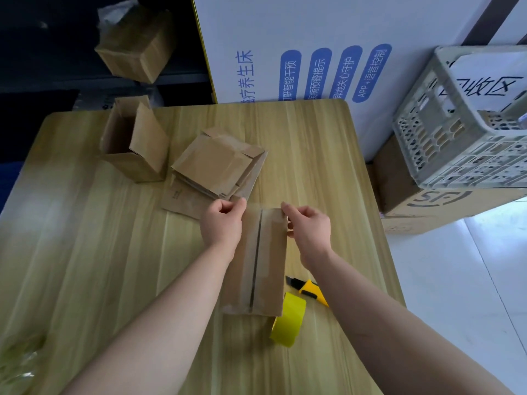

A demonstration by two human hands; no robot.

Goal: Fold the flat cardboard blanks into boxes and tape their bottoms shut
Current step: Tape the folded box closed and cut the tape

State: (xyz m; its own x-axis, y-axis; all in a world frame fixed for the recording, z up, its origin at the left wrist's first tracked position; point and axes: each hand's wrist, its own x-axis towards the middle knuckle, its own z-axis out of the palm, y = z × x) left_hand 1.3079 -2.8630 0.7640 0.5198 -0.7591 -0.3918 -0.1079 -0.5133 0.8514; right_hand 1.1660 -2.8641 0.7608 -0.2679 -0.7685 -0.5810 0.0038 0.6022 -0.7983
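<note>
At the near middle of the desk [85, 252] lies the box [268, 266], bottom up, its flaps closed on a dark seam that runs from 6 to 12 o'clock under a glossy strip. At about 5 o'clock from it the yellow tape roll [288, 320] stands on edge, touching the box's near right corner. The yellow knife [309, 289] lies just beside the box at 4 o'clock. Both forearms reach in from 6 o'clock. The left hand [221, 223] pinches the box's far left corner between thumb and curled fingers, and the right hand [308, 228] pinches its far right corner the same way. Just past the hands, at 11 o'clock, sits a loose stack of flat blanks [216, 163]. An open box [134, 149] stands at 10 o'clock near the desk's far left corner. Off the desk at 2 o'clock a grey crate [456, 138] rests on a carton [422, 206], and at 12 o'clock a white printed board [313, 38] stands behind the desk.
</note>
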